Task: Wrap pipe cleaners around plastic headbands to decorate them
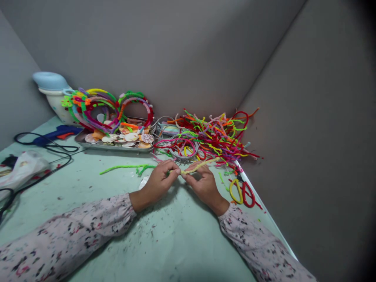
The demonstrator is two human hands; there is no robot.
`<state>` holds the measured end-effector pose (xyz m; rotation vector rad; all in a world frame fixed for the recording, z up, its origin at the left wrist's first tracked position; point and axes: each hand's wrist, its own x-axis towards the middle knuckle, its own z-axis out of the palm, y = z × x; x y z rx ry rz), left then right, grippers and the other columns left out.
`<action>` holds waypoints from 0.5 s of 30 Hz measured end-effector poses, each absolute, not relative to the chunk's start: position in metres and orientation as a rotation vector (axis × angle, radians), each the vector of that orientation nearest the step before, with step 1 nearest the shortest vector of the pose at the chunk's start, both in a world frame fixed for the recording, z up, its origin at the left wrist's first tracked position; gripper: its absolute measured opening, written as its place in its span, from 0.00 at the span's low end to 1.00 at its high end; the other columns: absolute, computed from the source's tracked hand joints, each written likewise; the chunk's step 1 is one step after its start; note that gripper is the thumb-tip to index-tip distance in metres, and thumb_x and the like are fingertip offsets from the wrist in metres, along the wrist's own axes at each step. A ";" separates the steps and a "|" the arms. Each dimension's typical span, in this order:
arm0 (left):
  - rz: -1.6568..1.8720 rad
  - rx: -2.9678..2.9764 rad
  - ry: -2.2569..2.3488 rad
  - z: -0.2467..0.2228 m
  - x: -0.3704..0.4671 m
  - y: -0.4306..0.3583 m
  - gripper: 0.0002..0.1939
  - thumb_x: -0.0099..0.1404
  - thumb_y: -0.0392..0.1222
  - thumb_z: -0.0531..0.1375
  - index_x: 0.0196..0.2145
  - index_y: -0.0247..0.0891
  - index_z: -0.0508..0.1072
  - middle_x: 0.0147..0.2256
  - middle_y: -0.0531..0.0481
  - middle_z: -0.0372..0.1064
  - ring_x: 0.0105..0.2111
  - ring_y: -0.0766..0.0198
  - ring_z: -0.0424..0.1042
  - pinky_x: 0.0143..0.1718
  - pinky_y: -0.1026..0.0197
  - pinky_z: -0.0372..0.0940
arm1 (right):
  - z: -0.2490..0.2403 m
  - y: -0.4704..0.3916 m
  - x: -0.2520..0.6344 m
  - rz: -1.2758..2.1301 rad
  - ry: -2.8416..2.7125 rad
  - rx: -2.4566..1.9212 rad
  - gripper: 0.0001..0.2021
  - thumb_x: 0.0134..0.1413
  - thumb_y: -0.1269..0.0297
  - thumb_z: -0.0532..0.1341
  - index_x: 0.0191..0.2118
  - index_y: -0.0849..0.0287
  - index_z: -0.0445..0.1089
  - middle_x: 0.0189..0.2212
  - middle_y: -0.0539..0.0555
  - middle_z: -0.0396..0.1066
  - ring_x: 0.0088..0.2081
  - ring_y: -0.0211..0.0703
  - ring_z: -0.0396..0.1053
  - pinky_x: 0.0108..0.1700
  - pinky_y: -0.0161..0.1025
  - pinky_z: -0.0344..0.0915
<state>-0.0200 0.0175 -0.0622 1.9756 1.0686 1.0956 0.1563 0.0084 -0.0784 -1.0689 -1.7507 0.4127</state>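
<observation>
Between my two hands runs a pale yellow pipe cleaner (pixel 192 170). My left hand (pixel 160 178) pinches it with thumb and forefinger, while my right hand (pixel 205 184) grips it just beside, its free end sticking out to the upper right. My fingertips almost meet in the middle. To the left of my left hand, a green pipe cleaner (pixel 120 167) lies on the table, partly hidden behind that hand. A small whitish piece (pixel 143 182) shows next to my left wrist; I cannot make out what it is.
A metal tray (pixel 117 147) holds shells and pipe-cleaner-wrapped headbands (pixel 100 105). Behind my hands spreads a tangled pile of coloured pipe cleaners (pixel 214 131). Scissors (pixel 242 192) with yellow and red handles lie right. At left are a blue tool (pixel 55 135), black cord (pixel 63 162), plastic bag (pixel 25 168) and lidded bin (pixel 55 100).
</observation>
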 end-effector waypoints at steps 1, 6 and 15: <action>1.094 1.977 1.069 -0.062 -0.020 0.018 0.11 0.66 0.42 0.53 0.27 0.36 0.67 0.27 0.52 0.63 0.32 0.63 0.63 0.34 0.62 0.58 | -0.078 0.008 0.156 0.425 -1.752 -1.076 0.04 0.51 0.63 0.66 0.31 0.55 0.70 0.31 0.51 0.70 0.38 0.44 0.67 0.45 0.46 0.63; 1.097 1.980 1.070 -0.063 -0.020 0.018 0.11 0.66 0.41 0.53 0.27 0.36 0.66 0.27 0.53 0.62 0.31 0.64 0.63 0.35 0.62 0.58 | -0.074 0.007 0.157 0.512 -1.734 -1.089 0.06 0.50 0.62 0.66 0.28 0.56 0.70 0.29 0.50 0.68 0.37 0.43 0.66 0.44 0.43 0.63; 1.096 1.998 1.059 -0.066 -0.020 0.019 0.11 0.66 0.41 0.53 0.27 0.36 0.65 0.27 0.53 0.61 0.31 0.64 0.62 0.34 0.62 0.57 | -0.078 0.009 0.158 0.558 -1.746 -1.112 0.07 0.50 0.62 0.66 0.28 0.56 0.68 0.29 0.49 0.68 0.37 0.43 0.66 0.43 0.42 0.63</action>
